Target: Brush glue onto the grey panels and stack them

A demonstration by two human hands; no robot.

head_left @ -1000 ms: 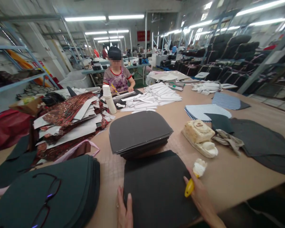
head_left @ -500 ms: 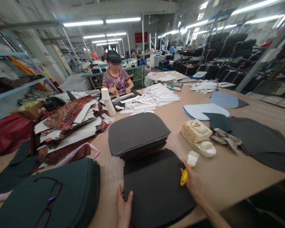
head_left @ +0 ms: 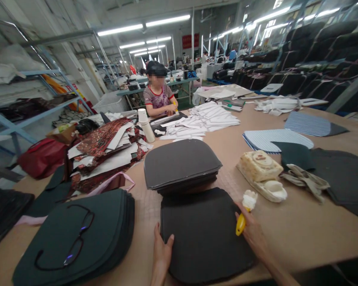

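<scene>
A stack of black rounded panels (head_left: 207, 238) lies before me, just below a second stack of dark grey panels (head_left: 181, 163). My left hand (head_left: 163, 252) rests against the black stack's left edge, thumb spread from the fingers, holding nothing separately. My right hand (head_left: 252, 228) is at the stack's right edge, closed round a yellow-handled brush (head_left: 241, 224) whose bristle end is coated white and points up. Right of the brush sits a cream, crusted block (head_left: 261, 165) with a white lump in front of it.
Glasses (head_left: 77, 242) lie on a dark green stack (head_left: 107, 222) at left. Behind it are patterned red fabric pieces (head_left: 104, 139) and a white bottle (head_left: 147, 129). Across the table (head_left: 301, 230), a person (head_left: 158, 93) works beside white strips (head_left: 214, 117). Striped panels (head_left: 279, 139) lie right.
The view has swung left, so the table contents appear shifted right. Both hands stay at the black stack's sides, with the brush still in the right. The person opposite has moved their hands together.
</scene>
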